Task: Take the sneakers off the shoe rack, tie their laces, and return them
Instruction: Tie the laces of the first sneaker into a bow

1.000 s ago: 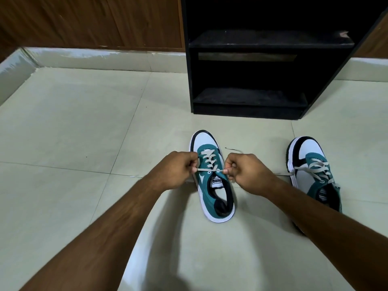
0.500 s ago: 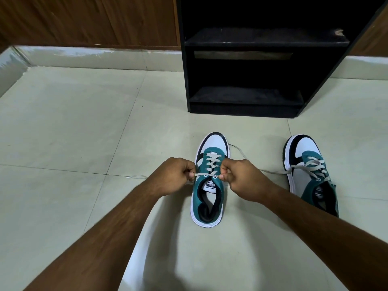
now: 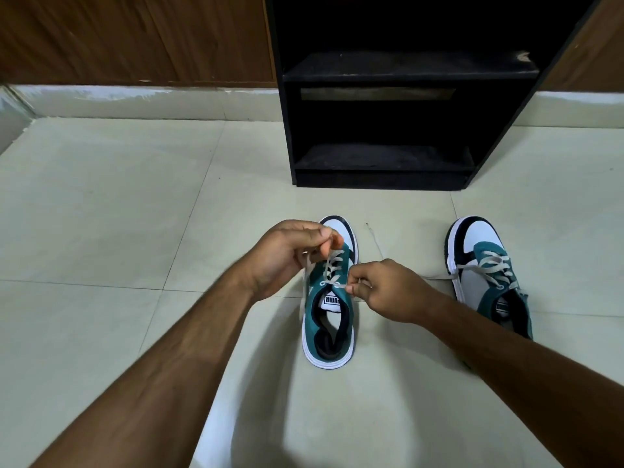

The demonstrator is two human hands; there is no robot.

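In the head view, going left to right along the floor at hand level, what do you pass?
Left hand pinching a lace → middle sneaker → right hand pinching the other lace → second sneaker, laces loose.

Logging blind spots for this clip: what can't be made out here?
- Head view: the lace ends, pinched inside the left hand and right hand.
- Whether the middle sneaker has a knot yet: the fingers cover it.
- Far sneaker: heel hidden behind the right forearm.
- Shoe rack: top cut off by the frame edge.
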